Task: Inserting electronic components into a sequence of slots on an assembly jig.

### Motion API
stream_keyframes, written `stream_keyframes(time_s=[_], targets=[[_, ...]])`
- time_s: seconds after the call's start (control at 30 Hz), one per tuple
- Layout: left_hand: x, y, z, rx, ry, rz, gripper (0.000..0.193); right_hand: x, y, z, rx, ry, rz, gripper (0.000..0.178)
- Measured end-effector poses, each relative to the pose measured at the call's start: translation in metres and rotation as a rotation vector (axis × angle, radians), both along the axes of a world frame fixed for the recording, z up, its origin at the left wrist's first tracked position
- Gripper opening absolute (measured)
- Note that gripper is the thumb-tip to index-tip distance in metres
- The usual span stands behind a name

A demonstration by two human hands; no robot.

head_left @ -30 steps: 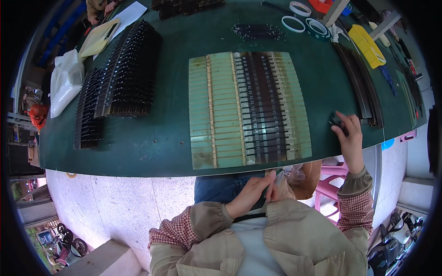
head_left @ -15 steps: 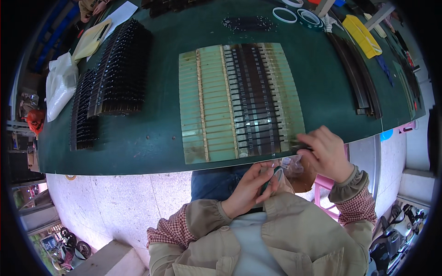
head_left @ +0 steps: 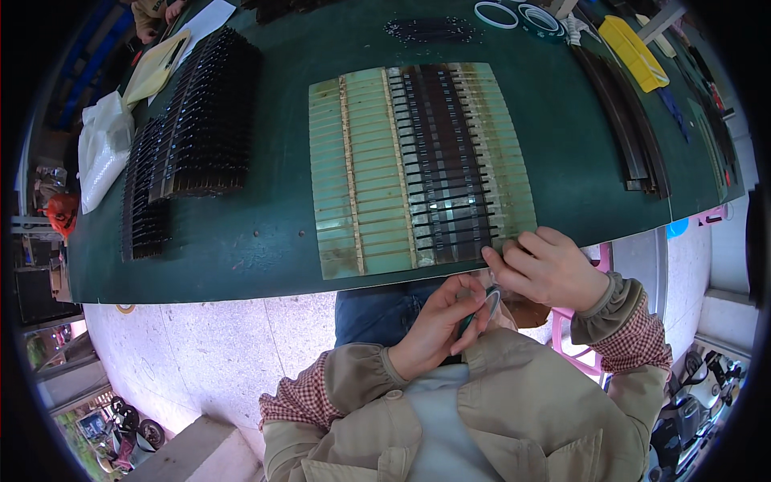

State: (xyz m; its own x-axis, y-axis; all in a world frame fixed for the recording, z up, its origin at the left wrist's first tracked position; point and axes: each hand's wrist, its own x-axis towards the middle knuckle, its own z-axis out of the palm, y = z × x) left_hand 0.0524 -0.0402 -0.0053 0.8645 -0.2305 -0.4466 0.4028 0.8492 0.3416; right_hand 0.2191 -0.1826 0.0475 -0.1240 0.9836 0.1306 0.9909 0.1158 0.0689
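- A person in a beige jacket with checked cuffs sits at the near edge of a green worktable (head_left: 241, 241), both hands meeting just below its rim.
- The left hand (head_left: 440, 325) is closed around a small roll of tape (head_left: 488, 302), thumb and fingers pinching the ring; the roll sits at this hand's fingertips, directly under the right hand.
- The right hand (head_left: 550, 269) is curled, its fingertips pressed together at the near right corner of the pale green panel (head_left: 361, 169); whether they grip a strip of tape cannot be told.
- The panel lies flat on the table just beyond both hands, built of narrow horizontal slats, with rows of thin black strips (head_left: 442, 153) laid across its right half, directly ahead of the right hand.
- Far to the left of the left hand stand stacks of black strips (head_left: 193, 120), with a white plastic bag (head_left: 100, 149) beyond them.
- Well ahead and to the right of the right hand lie long dark rails (head_left: 626, 120), a yellow tray (head_left: 634, 48) and tape rings (head_left: 514, 14) at the table's far edge.
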Motion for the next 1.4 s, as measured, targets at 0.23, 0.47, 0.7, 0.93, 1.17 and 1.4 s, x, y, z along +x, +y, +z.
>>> stream_keyframes(time_s=[0.23,0.47,0.7,0.93,1.17,1.4], targets=[[-0.026,0.02,0.007,0.225,-0.039,0.068,0.011,0.034,-0.032,-0.015,0.287,0.203,-0.405,0.037],[-0.087,0.08,0.032,0.565,0.213,0.413,0.013,0.075,-0.073,-0.037,0.331,0.163,-0.794,0.04],[-0.107,0.123,0.02,0.601,0.414,0.724,0.02,0.07,-0.028,-0.021,0.316,0.186,-0.648,0.04],[-0.099,0.133,0.006,0.798,0.431,0.628,0.022,0.078,0.045,0.018,0.263,0.158,-0.398,0.04],[-0.127,0.1,-0.02,1.58,0.321,1.174,0.036,0.128,0.104,0.019,0.196,0.458,-0.417,0.042],[-0.042,0.049,0.001,1.852,-0.898,0.156,0.05,0.16,0.168,-0.03,0.188,0.486,-0.328,0.049]])
